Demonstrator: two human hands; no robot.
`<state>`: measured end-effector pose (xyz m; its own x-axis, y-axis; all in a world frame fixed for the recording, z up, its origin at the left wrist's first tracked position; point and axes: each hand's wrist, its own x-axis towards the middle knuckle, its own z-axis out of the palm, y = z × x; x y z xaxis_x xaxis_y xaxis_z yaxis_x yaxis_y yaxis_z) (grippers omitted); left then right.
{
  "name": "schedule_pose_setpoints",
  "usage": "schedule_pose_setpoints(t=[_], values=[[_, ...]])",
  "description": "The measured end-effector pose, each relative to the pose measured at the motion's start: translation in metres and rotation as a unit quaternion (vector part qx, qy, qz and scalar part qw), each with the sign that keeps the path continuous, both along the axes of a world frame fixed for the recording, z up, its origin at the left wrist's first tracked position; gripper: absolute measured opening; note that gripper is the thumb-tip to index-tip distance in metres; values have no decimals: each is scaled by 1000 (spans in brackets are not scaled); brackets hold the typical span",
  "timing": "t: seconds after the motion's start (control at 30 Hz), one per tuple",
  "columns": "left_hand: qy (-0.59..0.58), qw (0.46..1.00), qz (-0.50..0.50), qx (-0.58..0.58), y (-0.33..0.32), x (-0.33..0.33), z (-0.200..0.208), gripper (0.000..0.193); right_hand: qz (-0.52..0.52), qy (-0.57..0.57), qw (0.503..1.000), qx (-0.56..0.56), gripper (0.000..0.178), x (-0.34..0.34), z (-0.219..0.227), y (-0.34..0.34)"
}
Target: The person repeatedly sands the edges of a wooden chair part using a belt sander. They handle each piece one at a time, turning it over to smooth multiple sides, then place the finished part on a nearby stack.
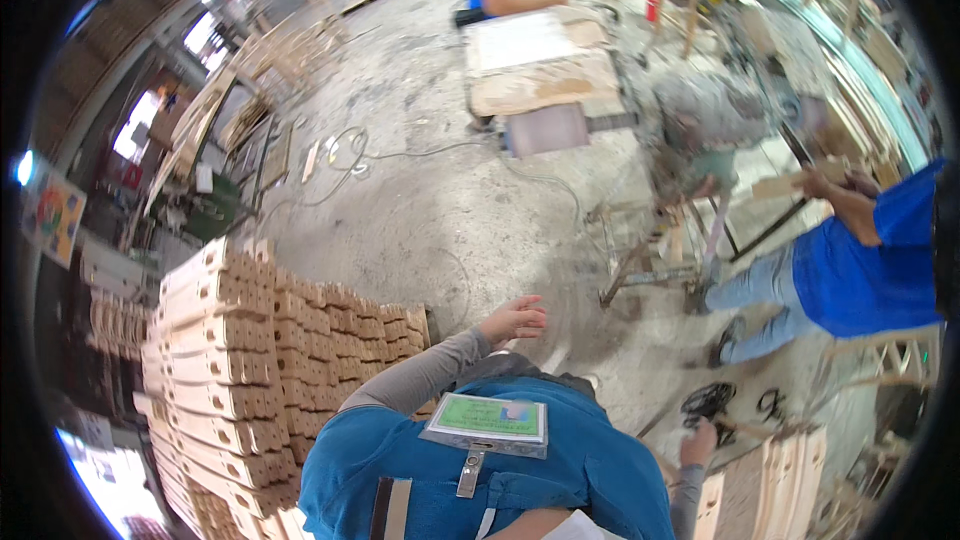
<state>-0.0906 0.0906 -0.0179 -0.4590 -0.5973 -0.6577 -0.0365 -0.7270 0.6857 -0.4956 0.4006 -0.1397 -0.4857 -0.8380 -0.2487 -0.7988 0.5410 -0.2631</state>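
In the head view, the left hand [515,321] is empty, fingers loosely bent above the concrete floor [370,210]; the right hand [698,443] is near the wooden slats [790,480] at the visible floor's lower right corner, its grip impossible to tell. A tall stack [215,340] of shaped pieces fills the lower left corner. Each slat looks stiff, fairly light and dry, best gripped mid-length by its long edges.

Green chest badge [488,418], print illegible, colourful poster [55,212], nothing readable
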Motion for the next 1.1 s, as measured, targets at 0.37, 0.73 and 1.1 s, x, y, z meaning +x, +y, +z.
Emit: schedule_pose_setpoints(t=[0.37,0.73,1.1], values=[[35,941,328,-78,34,182,16,60,483,-184,852,-89,52,272,84,-307],[137,841,517,-77,129,303,16,48,764,-274,485,-325,51,671,297,-343],[163,806,538,-183,125,320,38,49,806,-118,462,-351,40,806,323,-350]])
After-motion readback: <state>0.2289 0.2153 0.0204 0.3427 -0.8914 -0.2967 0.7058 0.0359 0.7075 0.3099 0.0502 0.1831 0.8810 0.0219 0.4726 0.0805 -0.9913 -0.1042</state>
